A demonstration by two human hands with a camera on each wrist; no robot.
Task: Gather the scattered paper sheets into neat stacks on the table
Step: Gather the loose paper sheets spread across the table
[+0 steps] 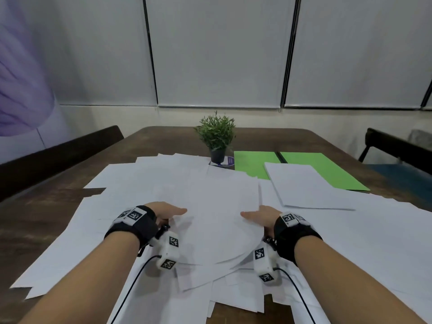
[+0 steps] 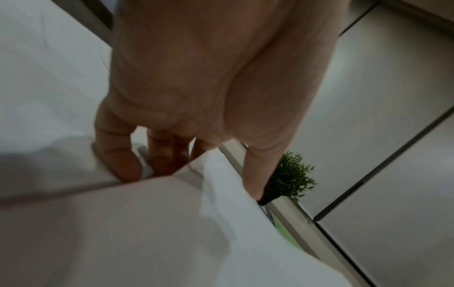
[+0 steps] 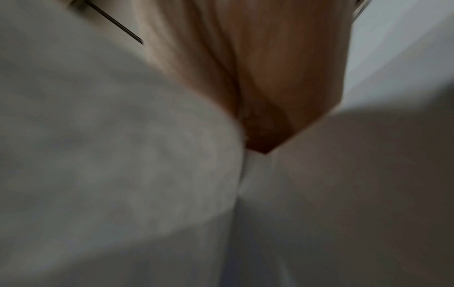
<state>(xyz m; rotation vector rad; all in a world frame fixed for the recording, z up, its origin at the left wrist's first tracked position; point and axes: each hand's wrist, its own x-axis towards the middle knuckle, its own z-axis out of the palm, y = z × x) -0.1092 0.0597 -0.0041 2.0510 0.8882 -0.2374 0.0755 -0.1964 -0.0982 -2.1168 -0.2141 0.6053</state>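
A dark brown wooden table (image 1: 268, 136) is seen standing before a wall of pale roller blinds (image 1: 217, 54), with dark chairs at either side. Most of its surface is covered by loose white paper sheets (image 1: 131, 183), blank as far as can be made out, overlapping at odd angles and slightly curled at the near edge. A tidier small stack of white sheets (image 1: 304, 185) is laid partly over a bright green folder (image 1: 327, 169) on the right. A small green potted plant in a dark pot (image 1: 217, 136) is placed at mid-table on a round label whose writing cannot be read. One large sheet in the middle (image 1: 215, 218) is held by its side edges: the left hand (image 1: 167, 211) pinches it, fingers (image 2: 117, 161) curled beneath and thumb on top, while the right hand (image 1: 261, 216) has its thumb laid over the opposite edge, its fingers being hidden. Black wrist straps carrying square black-and-white markers (image 1: 135, 215) are worn.
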